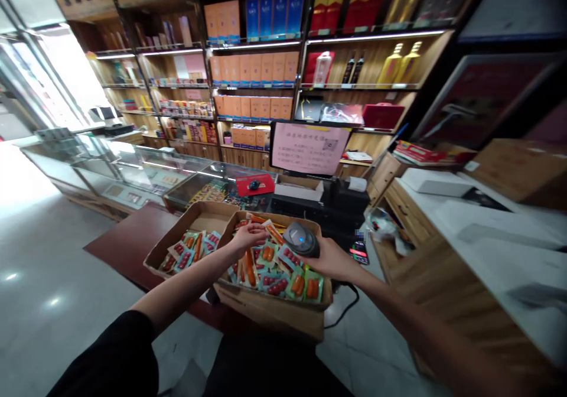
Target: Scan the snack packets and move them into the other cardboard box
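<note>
My right hand (332,258) is wrapped round a dark barcode scanner (301,238) with a small blue light, held over the right-hand cardboard box (270,308). Just left of the scanner, my left hand (248,237) has its fingers closed on the end of a packaged sausage (275,233), a narrow clear packet. Below both hands the box is full of small sealed snacks, among them a long sausage stick (250,269) and green-edged packets (312,288). A second open box (201,209) adjoins it on the left, part filled with similar packets.
Both boxes rest by a dark red tabletop (133,246). Behind stand a glass counter (146,169), a monitor (310,149) with a pink notice, and a red card (256,185). A phone (358,252) lies right of the boxes. A black cable (349,308) hangs beside them.
</note>
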Action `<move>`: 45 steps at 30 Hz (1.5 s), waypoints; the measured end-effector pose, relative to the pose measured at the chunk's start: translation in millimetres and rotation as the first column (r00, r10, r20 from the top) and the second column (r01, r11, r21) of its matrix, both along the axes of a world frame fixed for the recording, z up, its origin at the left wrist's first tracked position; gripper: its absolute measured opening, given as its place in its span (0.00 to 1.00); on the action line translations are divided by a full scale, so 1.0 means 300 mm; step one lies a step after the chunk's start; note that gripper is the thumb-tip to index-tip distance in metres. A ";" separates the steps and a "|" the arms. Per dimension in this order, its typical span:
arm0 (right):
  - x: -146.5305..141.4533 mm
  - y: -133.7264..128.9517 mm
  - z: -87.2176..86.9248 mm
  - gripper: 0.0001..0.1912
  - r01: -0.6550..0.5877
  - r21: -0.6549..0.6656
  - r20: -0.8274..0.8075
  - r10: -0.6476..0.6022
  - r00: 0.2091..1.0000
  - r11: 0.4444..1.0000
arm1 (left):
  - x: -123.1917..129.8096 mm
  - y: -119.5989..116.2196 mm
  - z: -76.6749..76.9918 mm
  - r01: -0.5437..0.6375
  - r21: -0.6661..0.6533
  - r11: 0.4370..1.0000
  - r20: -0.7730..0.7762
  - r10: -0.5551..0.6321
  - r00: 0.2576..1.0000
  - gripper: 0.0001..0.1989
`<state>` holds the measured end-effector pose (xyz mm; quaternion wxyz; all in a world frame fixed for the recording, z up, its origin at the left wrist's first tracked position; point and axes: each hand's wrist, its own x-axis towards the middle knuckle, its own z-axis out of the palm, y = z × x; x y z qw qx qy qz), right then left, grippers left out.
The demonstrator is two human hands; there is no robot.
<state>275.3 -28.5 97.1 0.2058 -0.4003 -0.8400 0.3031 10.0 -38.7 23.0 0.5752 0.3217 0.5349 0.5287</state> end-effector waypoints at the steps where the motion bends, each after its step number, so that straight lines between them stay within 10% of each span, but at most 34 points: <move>1: 0.013 -0.006 0.004 0.24 -0.003 -0.010 0.000 0.003 1.000 1.000 | 0.027 0.009 -0.018 0.055 0.004 0.998 -0.044 -0.055 0.998 0.22; 5: 0.059 -0.017 0.000 0.21 0.021 -0.022 -0.016 -0.021 1.000 1.000 | 0.107 0.037 -0.071 0.281 0.082 0.956 -0.455 -0.215 0.864 0.18; 9: 0.091 -0.017 -0.023 0.21 0.095 -0.038 0.016 -0.094 0.995 0.995 | 0.157 0.050 -0.071 0.555 0.029 0.831 -0.893 -0.228 0.388 0.21; 13: 0.104 -0.010 -0.047 0.20 0.126 -0.052 0.016 -0.126 0.992 0.991 | 0.197 0.056 -0.042 0.721 -0.090 0.687 -0.983 -0.177 0.046 0.28; 17: 0.107 0.002 -0.068 0.20 0.114 -0.037 -0.018 -0.115 0.993 0.993 | 0.237 0.066 -0.028 0.773 -0.145 0.617 -0.989 -0.122 -0.087 0.25; 24: 0.102 0.005 -0.057 0.19 0.120 -0.024 -0.004 -0.120 0.993 0.993 | 0.212 0.098 -0.008 0.733 -0.006 0.680 -0.970 -0.182 0.161 0.08; 28: 0.094 0.002 -0.035 0.22 0.111 -0.055 -0.026 -0.112 0.993 0.992 | 0.127 0.141 0.046 0.475 0.084 0.876 -0.841 -0.193 0.505 0.04; 33: 0.061 0.002 -0.003 0.22 0.059 -0.057 -0.025 -0.061 0.998 0.997 | 0.042 0.167 0.101 0.228 0.061 0.972 -0.305 -0.199 0.932 0.17; 45: 0.003 0.000 0.021 0.22 -0.028 -0.017 0.008 0.028 1.000 0.999 | -0.029 0.089 0.152 0.020 0.067 0.998 0.043 -0.023 0.999 0.21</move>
